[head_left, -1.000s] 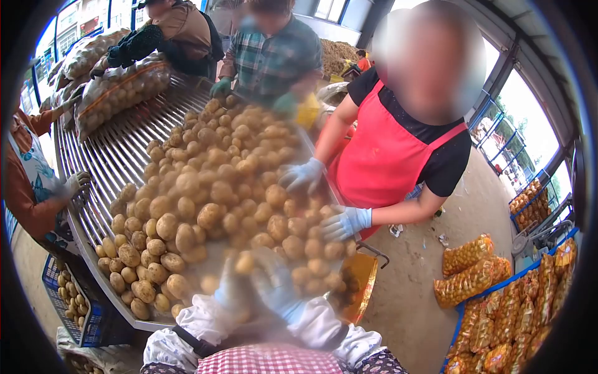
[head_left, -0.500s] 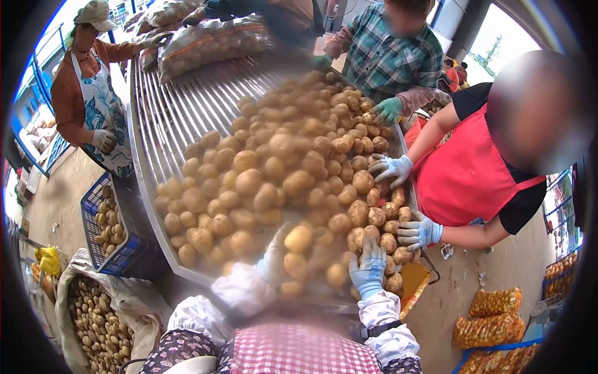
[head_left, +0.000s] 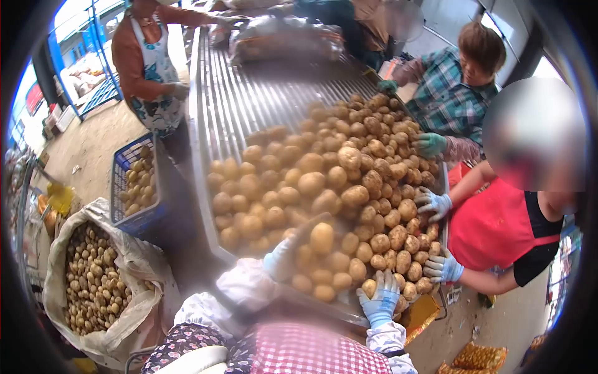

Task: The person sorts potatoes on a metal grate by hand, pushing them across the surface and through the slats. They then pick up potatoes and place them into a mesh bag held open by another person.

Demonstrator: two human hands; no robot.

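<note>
Many brown potatoes (head_left: 355, 196) lie heaped on a metal sorting table (head_left: 208, 187) with a slatted surface. My left hand (head_left: 279, 257), in a pale blue glove, rests against the near edge of the heap; its fingers look stretched out, though haze blurs them. Just right of it is a yellowish potato (head_left: 321, 238). In a blue-and-white glove, my right hand (head_left: 380, 302) lies on potatoes at the near right corner, fingers extended. A small potato (head_left: 369, 287) touches its thumb side. Neither hand grips anything that I can see.
Beside the right edge, a co-worker in a red apron (head_left: 492, 224) has both gloved hands on the potatoes. Others stand in a plaid shirt (head_left: 458, 103) and a floral apron (head_left: 156, 68). At left are a blue crate (head_left: 134, 219) and a white sack (head_left: 146, 262), both holding potatoes.
The view has swung left, so the table appears farther right. My right hand has shifted slightly on the potatoes; my left hand stays at the near edge of the heap.
</note>
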